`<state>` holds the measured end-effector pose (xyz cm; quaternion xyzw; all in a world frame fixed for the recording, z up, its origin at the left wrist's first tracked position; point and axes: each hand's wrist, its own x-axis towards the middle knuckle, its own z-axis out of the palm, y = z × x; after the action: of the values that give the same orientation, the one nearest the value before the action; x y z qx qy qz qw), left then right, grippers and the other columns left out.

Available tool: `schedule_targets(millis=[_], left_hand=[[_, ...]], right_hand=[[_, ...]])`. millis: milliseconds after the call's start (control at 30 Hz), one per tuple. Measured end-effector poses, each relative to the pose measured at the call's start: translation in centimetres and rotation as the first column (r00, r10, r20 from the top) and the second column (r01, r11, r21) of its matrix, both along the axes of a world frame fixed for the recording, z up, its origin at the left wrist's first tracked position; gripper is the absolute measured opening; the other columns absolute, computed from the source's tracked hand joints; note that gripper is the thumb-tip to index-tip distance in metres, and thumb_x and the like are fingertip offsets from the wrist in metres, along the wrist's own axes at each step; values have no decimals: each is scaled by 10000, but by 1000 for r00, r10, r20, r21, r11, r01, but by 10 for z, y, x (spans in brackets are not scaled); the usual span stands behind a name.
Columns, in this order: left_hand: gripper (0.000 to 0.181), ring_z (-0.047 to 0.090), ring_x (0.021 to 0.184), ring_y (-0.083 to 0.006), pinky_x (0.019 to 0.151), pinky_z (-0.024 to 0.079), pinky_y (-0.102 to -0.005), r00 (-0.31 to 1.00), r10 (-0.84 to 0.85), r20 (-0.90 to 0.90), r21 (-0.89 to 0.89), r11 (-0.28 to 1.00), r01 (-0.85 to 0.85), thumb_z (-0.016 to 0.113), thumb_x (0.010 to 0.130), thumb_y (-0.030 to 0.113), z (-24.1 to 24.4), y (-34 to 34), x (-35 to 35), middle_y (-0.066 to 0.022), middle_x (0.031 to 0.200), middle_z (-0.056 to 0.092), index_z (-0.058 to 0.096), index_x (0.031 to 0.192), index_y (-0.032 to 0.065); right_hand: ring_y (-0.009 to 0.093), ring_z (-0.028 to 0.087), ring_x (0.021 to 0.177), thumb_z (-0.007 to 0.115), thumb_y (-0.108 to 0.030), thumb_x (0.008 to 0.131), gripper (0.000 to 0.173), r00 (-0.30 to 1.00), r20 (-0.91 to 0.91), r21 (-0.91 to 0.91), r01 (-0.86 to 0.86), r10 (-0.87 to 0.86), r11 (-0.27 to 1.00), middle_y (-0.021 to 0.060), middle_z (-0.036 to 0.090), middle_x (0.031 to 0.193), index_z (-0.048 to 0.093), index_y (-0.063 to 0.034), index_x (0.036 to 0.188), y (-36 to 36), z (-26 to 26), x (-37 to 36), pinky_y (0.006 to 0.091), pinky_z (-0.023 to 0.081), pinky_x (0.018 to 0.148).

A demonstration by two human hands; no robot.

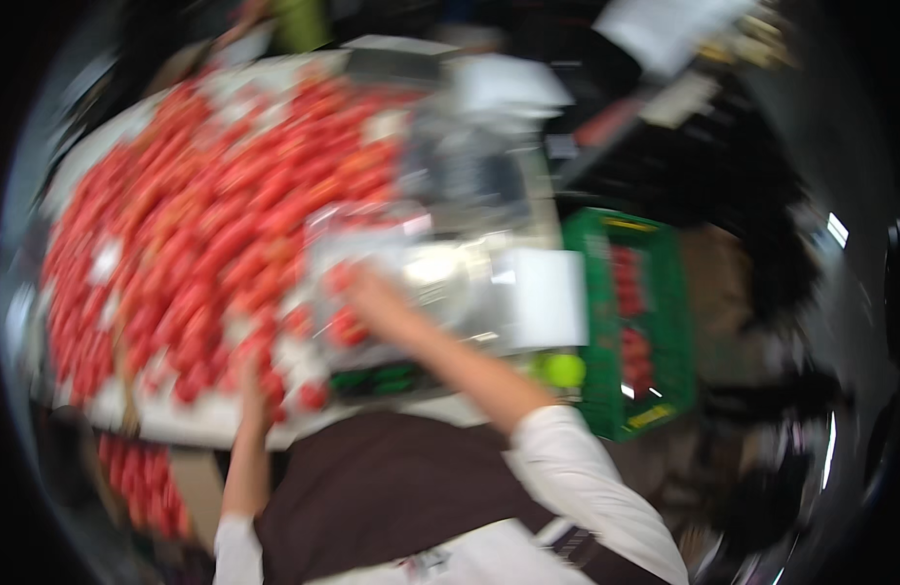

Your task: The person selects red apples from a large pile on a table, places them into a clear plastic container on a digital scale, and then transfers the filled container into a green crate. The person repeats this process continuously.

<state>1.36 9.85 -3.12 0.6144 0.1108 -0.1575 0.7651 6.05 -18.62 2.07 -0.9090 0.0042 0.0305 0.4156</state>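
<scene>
Many red tomatoes (238,227) lie heaped over a pale table (179,428). My right hand (369,292) is over a clear plastic tray (369,245) in which a few tomatoes (347,327) sit; motion blur hides whether its fingers grip the tomato beside them. At the near edge of the heap, my left hand (251,373) touches or is close to the tomatoes there. Its fingers are blurred, so its grip cannot be made out. A small digital scale (373,380) seems to lie under the tray, with green lit figures at its near side.
Right of the table stands a green plastic crate (596,322) with packed red produce (629,281). White sheets or labels (549,297) and a bright green round object (564,371) are at the table's right edge. Stacked clear trays (464,168) stand behind.
</scene>
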Motion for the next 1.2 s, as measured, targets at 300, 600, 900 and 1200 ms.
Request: schedule_targets(millis=[300,600,900,1200], left_hand=[[696,593,892,-195,715,521,-314,982,186,-42,85,980,-182,561,946,532,-25,21,-14,-84,1180,554,401,1457,89],[650,569,982,-182,835,479,-315,993,82,85,88,992,-89,519,978,519,17,-9,0,-70,1229,544,437,1423,52],[657,560,1007,-189,894,443,-305,998,25,-49,-39,999,-27,545,938,598,58,-21,-29,-57,1110,590,548,1285,41],[678,549,1071,-203,963,426,-320,991,12,-131,-108,994,-27,561,923,604,72,-29,-36,-75,1175,577,541,1299,40]], right_hand=[[328,645,871,667,-213,791,281,972,19,-459,-200,235,865,158,649,884,626,-34,1004,-35,5,-31,532,374,1047],[339,629,958,666,-203,786,210,927,16,-473,-324,375,820,176,640,908,642,-60,938,-31,-36,-32,629,168,1166],[341,537,1054,636,-127,809,183,860,358,-444,-186,364,877,162,560,1072,626,-51,975,-36,-21,-65,501,394,1016],[317,561,974,690,-234,818,241,923,294,-254,-175,248,951,140,587,986,637,-85,999,-17,-17,-55,442,436,831]])
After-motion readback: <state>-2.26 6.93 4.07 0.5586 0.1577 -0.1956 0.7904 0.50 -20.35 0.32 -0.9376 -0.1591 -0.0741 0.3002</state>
